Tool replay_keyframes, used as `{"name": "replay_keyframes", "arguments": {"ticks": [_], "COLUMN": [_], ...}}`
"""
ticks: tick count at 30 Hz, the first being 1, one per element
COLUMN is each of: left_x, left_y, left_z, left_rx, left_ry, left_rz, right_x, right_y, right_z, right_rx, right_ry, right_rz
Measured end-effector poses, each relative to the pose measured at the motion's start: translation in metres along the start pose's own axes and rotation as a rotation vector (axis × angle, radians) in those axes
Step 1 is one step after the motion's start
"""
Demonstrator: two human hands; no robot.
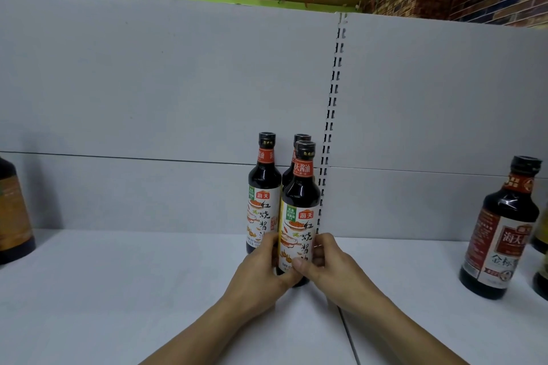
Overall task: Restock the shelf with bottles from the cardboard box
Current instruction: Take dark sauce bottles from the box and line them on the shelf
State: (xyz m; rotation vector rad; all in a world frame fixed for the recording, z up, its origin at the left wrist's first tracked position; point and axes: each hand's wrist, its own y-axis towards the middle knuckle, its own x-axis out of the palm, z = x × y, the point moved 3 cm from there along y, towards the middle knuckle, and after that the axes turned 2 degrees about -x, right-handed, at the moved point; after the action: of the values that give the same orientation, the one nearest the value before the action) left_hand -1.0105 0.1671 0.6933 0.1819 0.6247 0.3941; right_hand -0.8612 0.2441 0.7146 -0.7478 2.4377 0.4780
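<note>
Grip: my left hand (261,274) and right hand (330,265) clasped the front bottle (300,210) low down.
Bottle: upright on the shelf (118,290), between my palms.
Risk: I judged a forward shove could topple the rear bottles (264,187) just beyond my fingers.

My left hand (261,270) and right hand (329,264) cover the base and lower label of the front bottle (301,210). That bottle hides nearly all of the rear bottle (302,138); only its cap and a sliver of shoulder show. At the left a dark bottle (12,210) is cut by the edge, as are yellowish bottles (542,234) at the right. The labels' small print is unreadable.
</note>
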Motion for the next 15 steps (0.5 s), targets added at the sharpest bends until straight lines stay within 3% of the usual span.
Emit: {"name": "replay_keyframes", "arguments": {"ticks": [15], "left_x": [0.0077], "left_y": [-0.0043], "left_z": [0.0035], "left_rx": [-0.003], "left_ry": [0.069], "left_rz": [0.064], "right_x": [0.0017], "right_y": [-0.0034], "right_z": [-0.0018], "right_rx": [-0.031], "right_ry": [-0.023], "right_rz": [-0.037]}}
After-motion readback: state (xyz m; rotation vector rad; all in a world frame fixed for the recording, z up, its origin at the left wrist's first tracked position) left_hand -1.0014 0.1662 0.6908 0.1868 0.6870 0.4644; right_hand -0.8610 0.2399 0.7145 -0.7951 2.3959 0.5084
